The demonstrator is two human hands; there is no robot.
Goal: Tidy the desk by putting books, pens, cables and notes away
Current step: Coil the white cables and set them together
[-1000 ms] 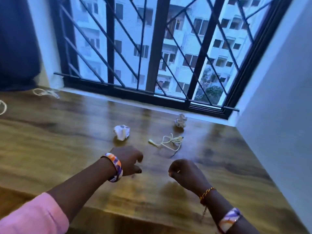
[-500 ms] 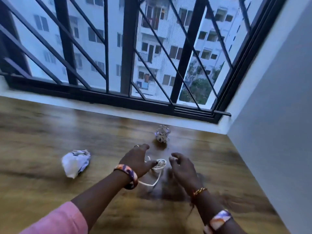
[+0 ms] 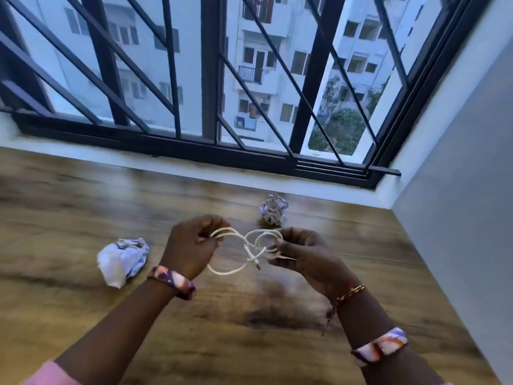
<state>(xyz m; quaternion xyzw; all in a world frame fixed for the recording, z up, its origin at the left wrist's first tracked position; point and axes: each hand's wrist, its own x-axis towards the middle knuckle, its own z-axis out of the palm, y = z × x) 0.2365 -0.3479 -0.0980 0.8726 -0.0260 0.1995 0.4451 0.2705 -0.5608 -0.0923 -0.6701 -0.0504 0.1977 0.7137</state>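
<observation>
Fingers (image 3: 206, 230) of left hand (image 3: 191, 245) curled, pinching one loop of white cable (image 3: 244, 252) at centre of frame. Right hand (image 3: 302, 255) likewise curled, gripping opposite loops of same cable; thumb tip pressed over strands. Cable lifted clear of wooden desk (image 3: 83, 315), strung between both hands in rough figure-eight, crossing midway; lower loop sagging beneath left hand, plug end dangling just below crossing. Crumpled paper ball (image 3: 122, 261) lying on desk at centre left, near left wrist, apart from it. Second crumpled paper (image 3: 273, 209) on desk just above right hand in frame, toward window sill. Patterned band (image 3: 172, 282) on left wrist; matching band (image 3: 380, 347) on right forearm, gold chain bracelet (image 3: 351, 293) nearer wrist. Barred window (image 3: 208, 79) across upper frame. Grey wall (image 3: 458, 190) along right edge
</observation>
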